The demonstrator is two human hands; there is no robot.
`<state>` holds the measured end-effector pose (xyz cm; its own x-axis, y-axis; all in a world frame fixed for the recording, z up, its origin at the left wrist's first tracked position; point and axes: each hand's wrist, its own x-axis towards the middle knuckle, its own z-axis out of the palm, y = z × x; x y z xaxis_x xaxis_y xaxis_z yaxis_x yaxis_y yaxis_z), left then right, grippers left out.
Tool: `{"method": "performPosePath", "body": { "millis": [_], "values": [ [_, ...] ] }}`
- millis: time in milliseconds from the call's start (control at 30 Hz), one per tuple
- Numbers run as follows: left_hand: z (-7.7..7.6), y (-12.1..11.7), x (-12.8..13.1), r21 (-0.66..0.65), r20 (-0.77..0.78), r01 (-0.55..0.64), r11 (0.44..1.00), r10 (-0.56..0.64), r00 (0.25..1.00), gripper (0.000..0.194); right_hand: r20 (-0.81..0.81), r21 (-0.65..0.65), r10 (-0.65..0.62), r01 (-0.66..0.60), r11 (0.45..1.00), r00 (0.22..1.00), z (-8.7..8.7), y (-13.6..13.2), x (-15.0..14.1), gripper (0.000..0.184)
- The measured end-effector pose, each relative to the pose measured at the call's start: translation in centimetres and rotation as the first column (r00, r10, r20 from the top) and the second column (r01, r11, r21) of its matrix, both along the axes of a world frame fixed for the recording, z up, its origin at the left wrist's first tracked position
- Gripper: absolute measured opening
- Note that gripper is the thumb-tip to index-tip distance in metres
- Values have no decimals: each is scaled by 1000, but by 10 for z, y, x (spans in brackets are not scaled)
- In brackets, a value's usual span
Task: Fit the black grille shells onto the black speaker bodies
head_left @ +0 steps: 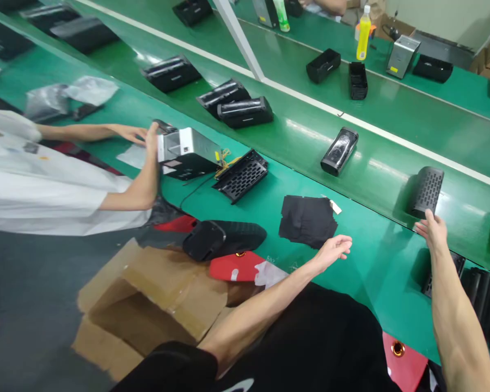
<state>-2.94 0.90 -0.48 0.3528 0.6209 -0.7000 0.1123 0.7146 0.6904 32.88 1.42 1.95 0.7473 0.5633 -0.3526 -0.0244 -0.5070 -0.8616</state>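
My right hand (pixel 433 231) is at the near edge of the conveyor belt, its thumb and fingers at the lower end of a black perforated cover (pixel 428 190), which it grips. My left hand (pixel 334 253) hovers over the green worktop with fingers loosely bent and nothing visible in them. Just beyond it, a black cloth-like sheet (pixel 306 220) lies flat, with a small white tag (pixel 335 207) at its corner. Under my right forearm, more black perforated covers (pixel 479 294) stand in a row.
On the green belt (pixel 294 147) lie several glossy black housings (pixel 340 151). To the left, a co-worker in white (pixel 57 179) handles a silver-and-black unit (pixel 191 152) beside another perforated cover (pixel 245 174). An open cardboard box (pixel 159 288) and red stools (pixel 232 267) stand by the worktop's near edge.
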Motion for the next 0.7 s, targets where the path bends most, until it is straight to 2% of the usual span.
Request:
{"method": "performPosePath", "body": {
  "millis": [67, 100, 167, 233, 300, 367, 467, 600, 700],
  "values": [
    [-4, -6, -12, -17, -31, -38, 999, 37, 999, 45, 165, -177, -56, 85, 981, 985, 7, -39, -2, 60],
    [-5, -8, -18, -22, -40, -51, 998, 50, 998, 44, 253, -253, -54, 120, 960, 966, 10, -63, -5, 67],
    [-7, -10, -27, -35, -59, -68, 997, 66, 996, 41, 360, -386, -17, 166, 908, 933, 13, -113, -15, 70],
    [-8, -11, -29, -49, -69, -70, 996, 66, 995, 36, 379, -494, 53, 153, 856, 924, 10, -155, -26, 60],
    [-9, -10, -24, -62, -65, -52, 997, 48, 997, 32, 387, -561, 97, 151, 814, 917, 2, -181, -34, 49],
    [-9, -7, -15, -70, -49, -23, 997, 19, 999, 29, 418, -581, 106, 176, 795, 902, -6, -191, -35, 47],
    [-7, -3, -4, -60, -14, 10, 998, -11, 1000, 29, 480, -545, 81, 224, 808, 874, -10, -194, -25, 53],
    [0, -1, -7, -47, 29, -8, 999, 9, 1000, 31, 561, -436, 29, 265, 860, 827, 1, -197, -20, 57],
    [6, -6, -14, -84, 67, -32, 996, 38, 997, 40, 614, -337, 63, 190, 922, 787, 7, -197, -36, 59]
  ]
}}
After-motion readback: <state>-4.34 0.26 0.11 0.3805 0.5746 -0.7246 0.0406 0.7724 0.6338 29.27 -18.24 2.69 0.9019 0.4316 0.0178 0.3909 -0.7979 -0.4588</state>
